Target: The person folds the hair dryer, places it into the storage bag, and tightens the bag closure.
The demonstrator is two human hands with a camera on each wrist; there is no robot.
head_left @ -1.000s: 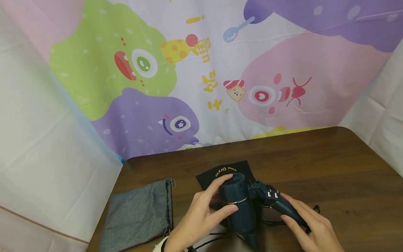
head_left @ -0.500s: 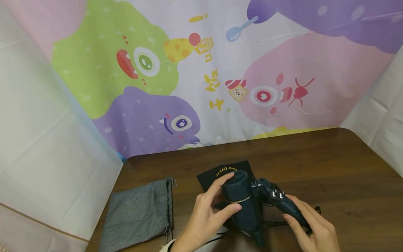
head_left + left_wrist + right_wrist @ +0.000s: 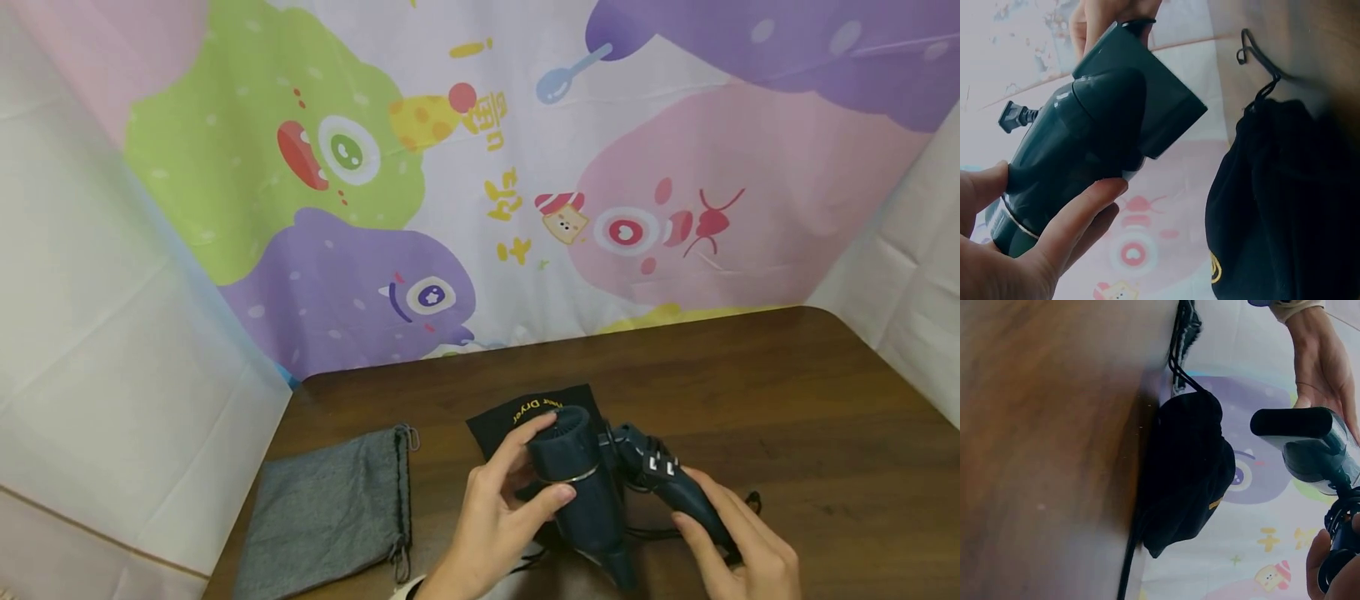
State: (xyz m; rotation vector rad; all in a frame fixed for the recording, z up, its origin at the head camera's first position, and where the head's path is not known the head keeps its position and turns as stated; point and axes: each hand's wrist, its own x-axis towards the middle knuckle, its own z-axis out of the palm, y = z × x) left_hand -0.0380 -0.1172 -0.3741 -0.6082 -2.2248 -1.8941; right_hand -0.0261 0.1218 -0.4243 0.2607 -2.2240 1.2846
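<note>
Hair dryer [image 3: 588,517] gripped by left hand [image 3: 491,517] and right hand [image 3: 753,542]; black pouch [image 3: 521,412] behind, grey pouch [image 3: 326,508] leftward.

From above, the head camera faces forward and down over the dark-brown wooden bench [image 3: 750,375]. Both wrist views sit low, rolled sideways — the left close to the dark-teal plastic hair dryer [image 3: 1079,140], the right along the bench — sharing the black cloth drawstring pouch [image 3: 1185,475].

Smooth, glossy plastic hair dryer [image 3: 1079,134]
</note>
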